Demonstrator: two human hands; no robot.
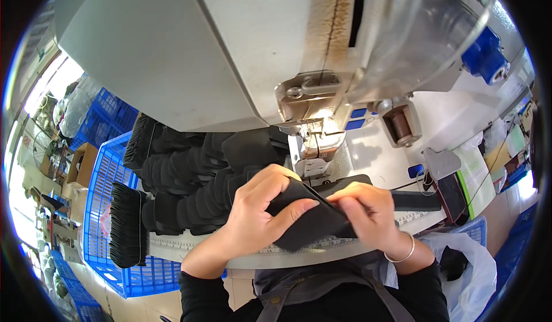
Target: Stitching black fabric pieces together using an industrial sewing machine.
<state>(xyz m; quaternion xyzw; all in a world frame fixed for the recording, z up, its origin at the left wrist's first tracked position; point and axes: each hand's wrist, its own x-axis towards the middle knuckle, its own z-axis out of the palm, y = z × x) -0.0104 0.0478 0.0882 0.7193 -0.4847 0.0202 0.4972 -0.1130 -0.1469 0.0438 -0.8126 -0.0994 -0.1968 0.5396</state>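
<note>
Both of my hands grip a piece of black fabric just in front of the sewing machine's lit needle area. My left hand pinches its left side, thumb on top and fingers behind. The fingers of my right hand are closed on its upper right edge. The piece looks folded or layered between them. Behind it, another dark strip lies on the table, reaching right. To the left, several rows of stacked black pieces cover the table, close to my left hand.
The grey machine head overhangs the work. A thread spool sits right of the needle. Blue crates stand at the left, with bundled black pieces by the table edge. A phone lies at right, above a white plastic bag.
</note>
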